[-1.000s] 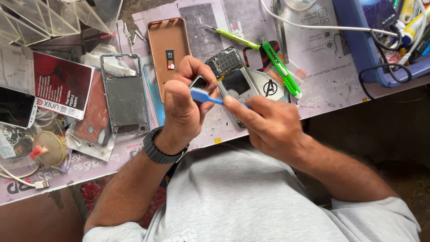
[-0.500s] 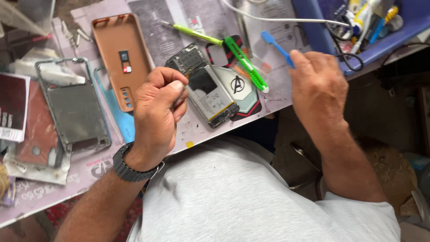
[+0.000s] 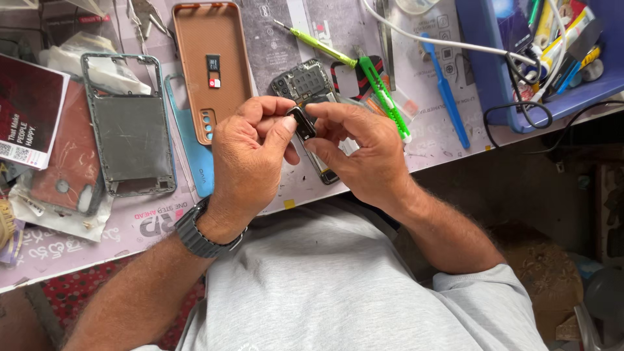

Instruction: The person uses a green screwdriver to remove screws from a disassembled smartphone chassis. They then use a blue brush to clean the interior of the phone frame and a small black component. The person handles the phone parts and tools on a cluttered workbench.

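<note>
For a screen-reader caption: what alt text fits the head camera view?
Left hand and right hand pinch a small dark phone part between their fingertips above an opened phone on a cluttered workbench. Nearby lie an orange phone case, a grey phone frame, a green screwdriver and a blue brush.

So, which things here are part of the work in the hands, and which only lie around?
In hand:
- left hand and right hand, both pinching a small dark part
- opened phone beneath them

Lying about:
- brown case
- grey frame
- green cutter
- blue brush
- green screwdriver
- blue tray
</note>
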